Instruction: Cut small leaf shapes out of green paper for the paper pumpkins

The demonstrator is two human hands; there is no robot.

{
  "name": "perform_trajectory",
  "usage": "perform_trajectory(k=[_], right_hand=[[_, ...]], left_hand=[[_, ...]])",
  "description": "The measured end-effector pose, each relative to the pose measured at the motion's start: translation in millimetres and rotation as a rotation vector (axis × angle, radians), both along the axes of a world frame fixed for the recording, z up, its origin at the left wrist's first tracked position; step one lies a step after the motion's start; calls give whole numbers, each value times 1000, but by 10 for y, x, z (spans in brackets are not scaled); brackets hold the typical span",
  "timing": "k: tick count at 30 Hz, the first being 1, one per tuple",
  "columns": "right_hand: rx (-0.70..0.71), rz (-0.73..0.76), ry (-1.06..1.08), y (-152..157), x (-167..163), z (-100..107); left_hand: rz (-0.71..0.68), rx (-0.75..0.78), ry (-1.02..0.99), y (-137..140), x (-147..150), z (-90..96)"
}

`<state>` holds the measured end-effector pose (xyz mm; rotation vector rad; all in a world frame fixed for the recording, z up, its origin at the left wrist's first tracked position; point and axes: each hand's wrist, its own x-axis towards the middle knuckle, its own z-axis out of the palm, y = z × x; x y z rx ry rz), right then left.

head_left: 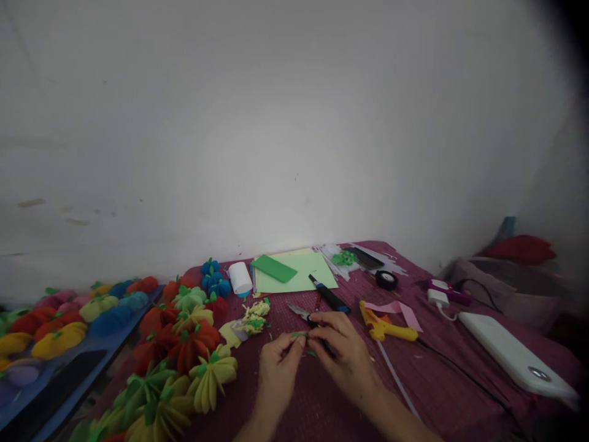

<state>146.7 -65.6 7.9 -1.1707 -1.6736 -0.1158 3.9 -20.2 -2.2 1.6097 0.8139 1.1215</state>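
Observation:
Close together over the table, my two hands meet at a small green piece [298, 336]. My left hand [280, 365] pinches it between thumb and fingertips. My right hand [347, 353] is closed around black-handled scissors [299, 310], their blades pointing away to the upper left; its fingertips also reach the green piece. Most of the scissors' handle is hidden by the fingers. Just beyond lies a black and blue utility knife [329, 294]. Green and yellow scraps [255, 316] are heaped left of the blades.
Pumpkin-like coloured fabric pieces [196, 344] crowd the left. Behind are paper sheets [313, 279], a green strip [275, 268] and a white roll [240, 278]. At right lie a yellow glue gun [386, 328], its cord, a black tape roll [385, 280] and a white power bank [510, 353].

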Motion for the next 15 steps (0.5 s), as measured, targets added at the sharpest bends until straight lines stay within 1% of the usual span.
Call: perform_trajectory(k=[3, 5, 7, 11, 15], right_hand=[[-153, 56, 188, 11, 17, 20], [-273, 130, 339, 12, 37, 45], [-367, 211, 444, 5, 56, 77], [-501, 325, 590, -34, 66, 128], [-621, 423, 717, -75, 43, 128]], left_hand=[[28, -2, -16, 6, -5, 21], [52, 4, -44, 12, -17, 36], [34, 27, -69, 11, -35, 47], [-50, 80, -75, -8, -58, 50], [-58, 106, -82, -19, -54, 49]])
